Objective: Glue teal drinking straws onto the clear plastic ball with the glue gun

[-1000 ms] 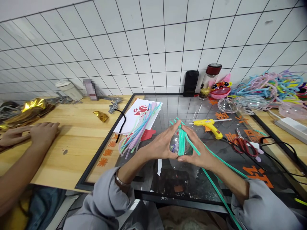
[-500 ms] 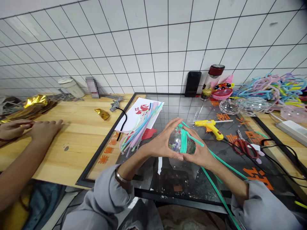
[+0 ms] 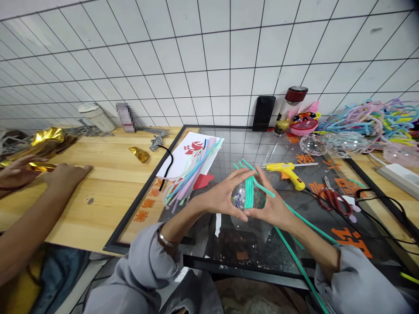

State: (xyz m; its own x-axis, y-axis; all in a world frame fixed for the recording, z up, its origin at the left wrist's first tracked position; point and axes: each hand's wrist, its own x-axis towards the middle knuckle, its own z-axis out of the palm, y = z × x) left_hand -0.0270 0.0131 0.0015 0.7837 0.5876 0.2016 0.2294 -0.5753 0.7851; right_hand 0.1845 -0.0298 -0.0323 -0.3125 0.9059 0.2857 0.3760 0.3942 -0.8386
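Between my two hands is a clear plastic ball (image 3: 239, 196), wrapped over its middle by several side-by-side turns of green pipe cleaner (image 3: 249, 194). My left hand (image 3: 225, 194) curves round the ball's left side, thumb below and fingers over the top. On the other side my right hand (image 3: 271, 203) grips it, thumb underneath, fingers at the top right. Short green ends stick up above the ball, and one end crosses over my right fingers. Longer green pipe cleaners (image 3: 294, 257) trail under my right forearm toward the table's front edge.
Right of the ball lie a yellow glue gun (image 3: 286, 171) and red-handled scissors (image 3: 335, 203) among black cords. Pastel pipe cleaners (image 3: 196, 174) rest on white paper (image 3: 178, 150) at left. Behind stand a phone (image 3: 263, 113) and a bottle (image 3: 288, 113). A co-worker's hands (image 3: 62, 174) hold gold foil.
My fingers have shifted slightly on the ball, and the ball has turned a little, with more green ends showing above it. At far left, the co-worker's hands have moved with the gold foil.
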